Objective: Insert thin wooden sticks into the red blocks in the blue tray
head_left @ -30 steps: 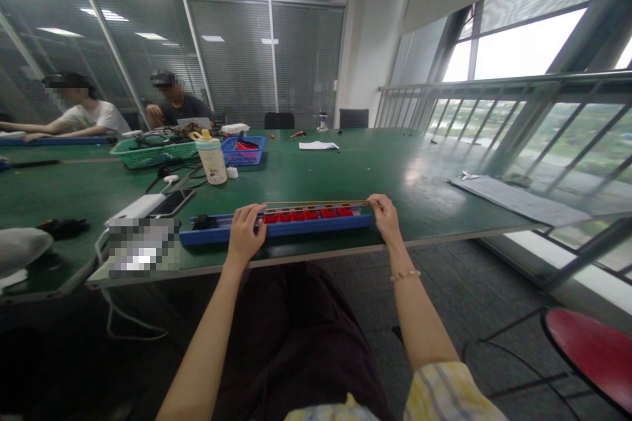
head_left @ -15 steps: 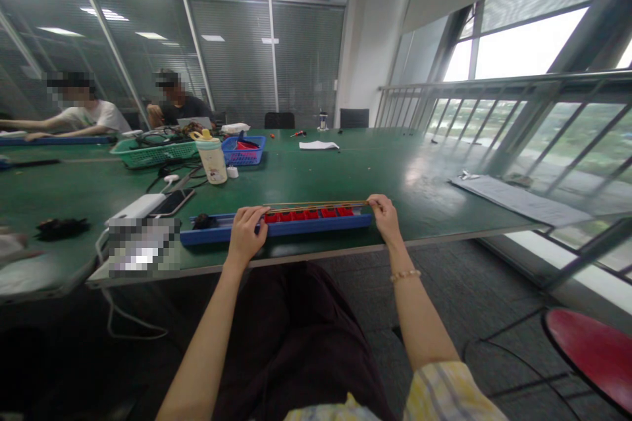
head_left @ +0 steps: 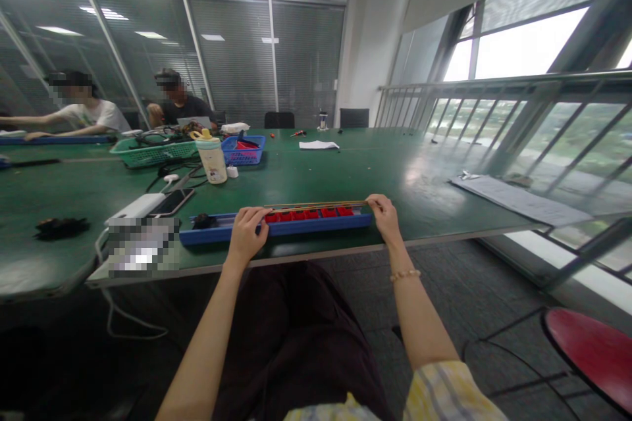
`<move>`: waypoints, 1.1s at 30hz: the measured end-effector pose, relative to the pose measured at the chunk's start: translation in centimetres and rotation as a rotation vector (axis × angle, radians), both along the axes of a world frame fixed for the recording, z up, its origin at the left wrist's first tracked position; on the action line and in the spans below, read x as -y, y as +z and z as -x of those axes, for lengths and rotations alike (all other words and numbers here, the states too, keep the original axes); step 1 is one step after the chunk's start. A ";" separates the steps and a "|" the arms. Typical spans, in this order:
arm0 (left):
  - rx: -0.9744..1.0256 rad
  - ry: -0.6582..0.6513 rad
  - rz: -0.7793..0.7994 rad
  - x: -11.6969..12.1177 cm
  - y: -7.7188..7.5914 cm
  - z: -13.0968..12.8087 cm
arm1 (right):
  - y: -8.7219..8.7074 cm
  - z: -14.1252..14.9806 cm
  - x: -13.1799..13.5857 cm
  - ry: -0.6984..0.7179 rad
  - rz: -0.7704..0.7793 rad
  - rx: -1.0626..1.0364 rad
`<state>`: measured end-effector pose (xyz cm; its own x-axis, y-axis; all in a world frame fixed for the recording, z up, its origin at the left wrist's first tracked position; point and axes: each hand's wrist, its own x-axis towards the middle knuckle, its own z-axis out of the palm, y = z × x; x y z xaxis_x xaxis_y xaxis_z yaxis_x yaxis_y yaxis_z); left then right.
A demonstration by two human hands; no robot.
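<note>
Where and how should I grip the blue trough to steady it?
I'd pinch the blue trough across its two long walls, from above, between the black lump and the left hand: it's long and narrow, and that stretch looks free of the red pieces.

Free room beyond the blue tray, cream cup an obstacle leftward

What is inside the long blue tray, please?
The blue tray holds a row of red pieces, with a dark bundle at its left end. Yellow strands stretch above the row. The left hand hides part of the inside, so what lies there cannot be seen.
</note>
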<state>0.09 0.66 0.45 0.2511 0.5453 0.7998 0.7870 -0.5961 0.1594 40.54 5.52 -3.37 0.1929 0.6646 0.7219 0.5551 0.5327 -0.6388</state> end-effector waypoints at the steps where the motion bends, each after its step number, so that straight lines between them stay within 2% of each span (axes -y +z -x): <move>1: 0.000 -0.001 0.000 0.0 0.0 0.0 | 0.0 0.0 0.0 0.004 0.000 -0.005; 18: -0.003 0.018 -0.013 -0.2 -0.3 0.1 | -0.7 -0.4 -0.7 0.012 0.009 -0.136; 33: -0.007 0.039 -0.013 -0.3 -0.4 0.1 | -0.9 -0.6 -1.0 0.034 0.020 -0.082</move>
